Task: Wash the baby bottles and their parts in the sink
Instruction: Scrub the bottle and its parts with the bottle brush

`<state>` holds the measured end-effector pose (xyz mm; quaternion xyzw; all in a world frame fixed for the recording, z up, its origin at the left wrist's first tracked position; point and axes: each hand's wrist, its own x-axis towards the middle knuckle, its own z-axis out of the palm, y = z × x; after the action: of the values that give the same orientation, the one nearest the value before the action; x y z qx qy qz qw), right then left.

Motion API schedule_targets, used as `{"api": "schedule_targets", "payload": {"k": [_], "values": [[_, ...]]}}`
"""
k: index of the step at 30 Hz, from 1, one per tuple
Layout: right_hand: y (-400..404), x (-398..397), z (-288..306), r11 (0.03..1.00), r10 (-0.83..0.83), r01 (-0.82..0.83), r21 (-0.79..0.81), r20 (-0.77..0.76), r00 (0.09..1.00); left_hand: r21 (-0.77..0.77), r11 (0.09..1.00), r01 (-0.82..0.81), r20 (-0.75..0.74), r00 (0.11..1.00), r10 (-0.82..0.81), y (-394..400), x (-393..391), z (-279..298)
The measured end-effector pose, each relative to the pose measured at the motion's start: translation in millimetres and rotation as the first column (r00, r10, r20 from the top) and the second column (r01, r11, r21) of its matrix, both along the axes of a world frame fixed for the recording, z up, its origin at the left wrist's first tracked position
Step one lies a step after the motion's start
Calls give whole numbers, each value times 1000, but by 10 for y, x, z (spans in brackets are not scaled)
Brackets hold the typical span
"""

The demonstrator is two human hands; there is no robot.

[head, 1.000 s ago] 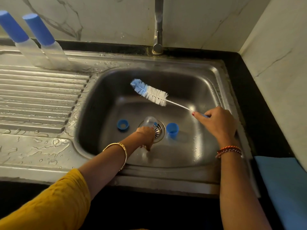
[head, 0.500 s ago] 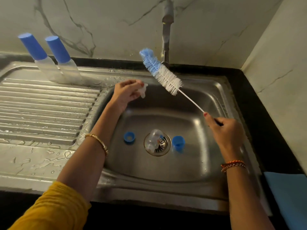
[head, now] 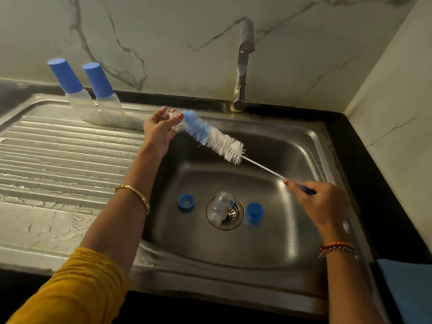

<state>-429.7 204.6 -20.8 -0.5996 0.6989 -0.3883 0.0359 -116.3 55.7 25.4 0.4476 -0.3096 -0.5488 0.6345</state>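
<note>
Over back left corner of sink [head: 311,146]: left hand [head: 159,129] pinches small clear teat [head: 173,118] in curled fingertips, brush [head: 214,136] tip touching it; right hand [head: 325,204] clenched round blue brush handle

Two capped bottles [head: 93,94] stand on drainer [head: 58,155], look done

Left in basin: clear bottle [head: 219,205] lying on drain, blue ring [head: 185,202], blue cap [head: 255,212]

Judging roughly halfway; tap [head: 242,73] not running
</note>
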Motion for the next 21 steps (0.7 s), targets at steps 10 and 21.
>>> {"api": "schedule_targets", "payload": {"k": [10, 21], "values": [[20, 30, 31, 986, -30, 17, -168, -75, 997, -112, 979, 169, 149, 977, -151, -36, 138, 180], [18, 5, 81, 937, 45, -140, -319, -288, 957, -85, 956, 281, 272, 929, -249, -149, 296, 330]]}}
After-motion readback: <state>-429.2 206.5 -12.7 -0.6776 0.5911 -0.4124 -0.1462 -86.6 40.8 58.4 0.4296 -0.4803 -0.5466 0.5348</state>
